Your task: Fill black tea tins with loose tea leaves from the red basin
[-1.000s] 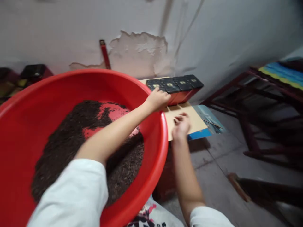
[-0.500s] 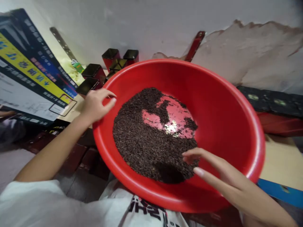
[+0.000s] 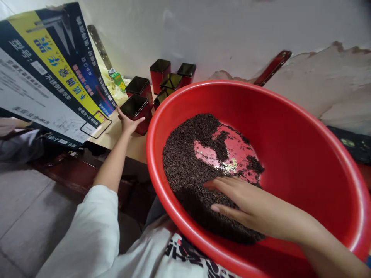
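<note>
A large red plastic basin (image 3: 290, 104) holds dark, dry, loose bits that look like tea leaves (image 3: 185, 162), with pink bottom showing through. Over the leaves is my right hand (image 3: 246, 200), thumb and fingers apart, holding nothing. Left of the basin, my left hand (image 3: 129, 122) is at the near side of an open-topped dark red square tin (image 3: 135, 106). Its thumb and forefinger are spread to either side of the tin's near corner; whether they press on it I cannot tell. Several similar tins, like this dark red tin (image 3: 160, 71), stand behind it.
A big printed cardboard box (image 3: 55, 73) leans at the left above the pale board (image 3: 136, 150). A green packet (image 3: 117, 79) lies by the wall (image 3: 203, 34). Closed black-lidded tins (image 3: 352, 143) are partly hidden at the right. Another person's clothing (image 3: 21, 146) shows at far left.
The view has swung left from the lidded tins. My left hand has gone from those tins, past the basin's left rim, to an open tin. My right hand has come over the leaves.
</note>
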The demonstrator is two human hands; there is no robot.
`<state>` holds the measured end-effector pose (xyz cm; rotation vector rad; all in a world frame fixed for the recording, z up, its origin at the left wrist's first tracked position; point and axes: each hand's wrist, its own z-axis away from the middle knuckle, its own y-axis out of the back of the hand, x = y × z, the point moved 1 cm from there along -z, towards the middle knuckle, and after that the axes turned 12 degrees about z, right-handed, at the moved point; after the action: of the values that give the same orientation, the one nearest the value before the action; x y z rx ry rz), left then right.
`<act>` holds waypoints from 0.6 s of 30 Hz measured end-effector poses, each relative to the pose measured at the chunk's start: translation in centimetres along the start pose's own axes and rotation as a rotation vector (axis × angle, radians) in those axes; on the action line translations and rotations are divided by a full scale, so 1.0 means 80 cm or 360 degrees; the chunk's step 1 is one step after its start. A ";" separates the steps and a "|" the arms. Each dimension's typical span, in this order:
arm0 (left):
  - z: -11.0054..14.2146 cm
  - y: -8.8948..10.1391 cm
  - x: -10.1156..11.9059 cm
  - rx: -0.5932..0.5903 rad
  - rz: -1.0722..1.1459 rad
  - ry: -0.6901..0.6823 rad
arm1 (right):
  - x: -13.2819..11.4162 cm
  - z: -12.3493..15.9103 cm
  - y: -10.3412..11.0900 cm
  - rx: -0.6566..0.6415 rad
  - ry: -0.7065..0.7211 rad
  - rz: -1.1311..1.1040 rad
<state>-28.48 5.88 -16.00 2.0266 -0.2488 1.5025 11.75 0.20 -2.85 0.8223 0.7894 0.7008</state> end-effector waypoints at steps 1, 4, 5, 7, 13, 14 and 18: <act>0.000 -0.004 -0.004 0.0061 0.0010 0.0021 | -0.003 -0.011 0.005 0.0014 0.0042 0.0035; -0.003 -0.012 -0.014 0.0181 -0.0006 0.0068 | -0.015 -0.048 0.018 0.0147 0.0156 0.0106; -0.005 -0.013 -0.016 0.0188 -0.0004 0.0072 | -0.019 -0.063 0.022 0.0198 0.0202 0.0098; -0.005 -0.014 -0.020 0.0201 0.0025 0.0060 | -0.028 -0.097 0.031 0.0298 0.0298 0.0005; 0.030 0.008 -0.019 0.0310 0.0158 -0.0039 | -0.036 -0.233 0.062 0.0919 0.0147 -0.0467; 0.042 0.019 -0.016 0.0299 0.0151 -0.0080 | -0.036 -0.257 0.068 0.1003 0.0128 -0.0439; 0.092 0.085 0.005 0.0259 -0.0010 -0.0378 | -0.041 -0.323 0.089 0.1064 0.0464 -0.0269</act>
<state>-25.66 -3.60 -14.57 2.3358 -0.2200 1.3142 -12.84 10.49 -7.24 1.2493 1.3781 0.4031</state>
